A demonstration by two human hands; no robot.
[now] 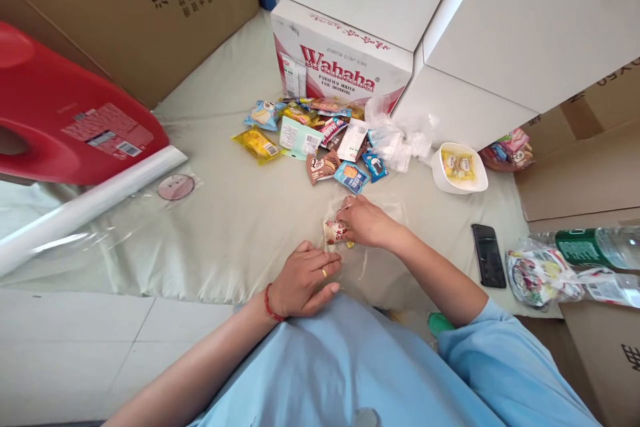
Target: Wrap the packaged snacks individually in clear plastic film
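Observation:
My right hand (365, 221) is closed round a small white and red snack packet (336, 233), inside the mouth of a clear plastic bag (373, 260) lying on the cloth. Close in front of my body, my left hand (303, 280) pinches the near edge of that bag, fingers curled; it wears a ring and a red wrist cord. A pile of several wrapped snacks (320, 137) lies beyond the hands.
A Wahaha carton (345, 63) and white boxes stand at the back. A white bowl (459, 168) holds yellow packets. A black phone (488, 255), a water bottle (595, 247) and more packets lie right. A red container (65, 113) and a film roll (90, 203) sit left.

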